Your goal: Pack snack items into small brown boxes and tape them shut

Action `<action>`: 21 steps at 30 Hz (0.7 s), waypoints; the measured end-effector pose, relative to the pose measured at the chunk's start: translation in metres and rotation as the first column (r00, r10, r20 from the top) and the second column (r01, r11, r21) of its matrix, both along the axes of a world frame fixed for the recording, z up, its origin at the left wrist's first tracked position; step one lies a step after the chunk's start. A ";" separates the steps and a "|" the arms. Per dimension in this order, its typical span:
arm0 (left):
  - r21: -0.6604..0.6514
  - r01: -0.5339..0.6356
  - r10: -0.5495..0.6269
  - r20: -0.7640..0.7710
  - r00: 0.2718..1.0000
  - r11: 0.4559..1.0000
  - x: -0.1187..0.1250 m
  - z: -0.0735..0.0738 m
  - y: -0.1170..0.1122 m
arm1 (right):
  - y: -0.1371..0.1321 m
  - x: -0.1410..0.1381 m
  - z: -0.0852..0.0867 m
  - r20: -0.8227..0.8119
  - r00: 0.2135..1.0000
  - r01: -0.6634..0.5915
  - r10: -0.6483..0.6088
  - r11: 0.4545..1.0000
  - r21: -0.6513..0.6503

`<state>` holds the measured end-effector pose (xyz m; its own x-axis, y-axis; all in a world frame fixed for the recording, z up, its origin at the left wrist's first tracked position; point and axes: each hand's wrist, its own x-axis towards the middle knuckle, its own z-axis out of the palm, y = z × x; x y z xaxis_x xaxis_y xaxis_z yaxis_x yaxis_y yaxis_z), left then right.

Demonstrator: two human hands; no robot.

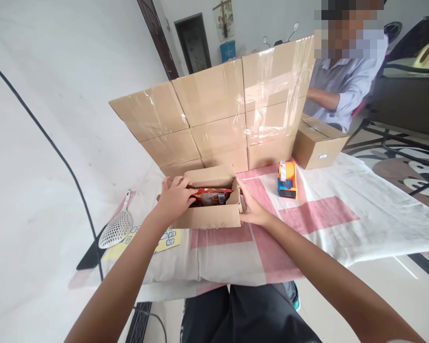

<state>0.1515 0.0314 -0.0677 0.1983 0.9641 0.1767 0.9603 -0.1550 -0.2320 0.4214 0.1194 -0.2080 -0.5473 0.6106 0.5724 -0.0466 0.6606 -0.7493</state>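
An opened cardboard box (206, 218) sits before me on the cloth-covered table, its front and back flaps folded outward. Inside lies a red and brown shiny packet (214, 196) with a small white label. My left hand (176, 196) grips the box's left end, fingers curled over the edge and reaching in by the packet. At the opposite end, my right hand (252, 206) holds the right side, with fingers along the outside. The fingers' far ends are partly hidden by the cardboard.
Behind the box stands a wall of taped cartons (218, 128). To the right are an orange and blue tape dispenser (287, 180) and a closed carton (318, 147), with a person (350, 81) behind it. At left lie a white skimmer (117, 229) and a yellow sheet (169, 239).
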 end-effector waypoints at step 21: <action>0.009 0.077 -0.073 0.454 0.888 0.997 -0.015 -0.039 0.002 | 0.010 -0.032 0.131 0.815 0.515 -0.289 -0.263 0.842 0.455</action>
